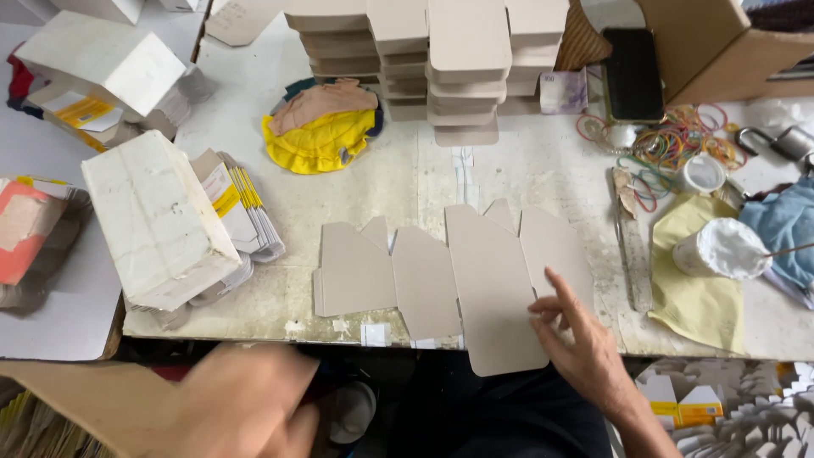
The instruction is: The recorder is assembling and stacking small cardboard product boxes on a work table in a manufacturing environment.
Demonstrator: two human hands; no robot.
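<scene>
Four flat card blanks (496,288), two hands (585,348)

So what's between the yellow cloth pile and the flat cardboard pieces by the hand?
In the head view, only bare, stained tabletop lies between the yellow cloth pile and the flat cardboard pieces.

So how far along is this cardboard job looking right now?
Done: four flat die-cut cardboard blanks are fanned in an overlapping row on the table. In hand: the right hand rests its fingers on the frontmost blank's edge; the left hand is a blur below the table edge, apparently empty. Left: tall stacks of blanks wait at the back.
</scene>
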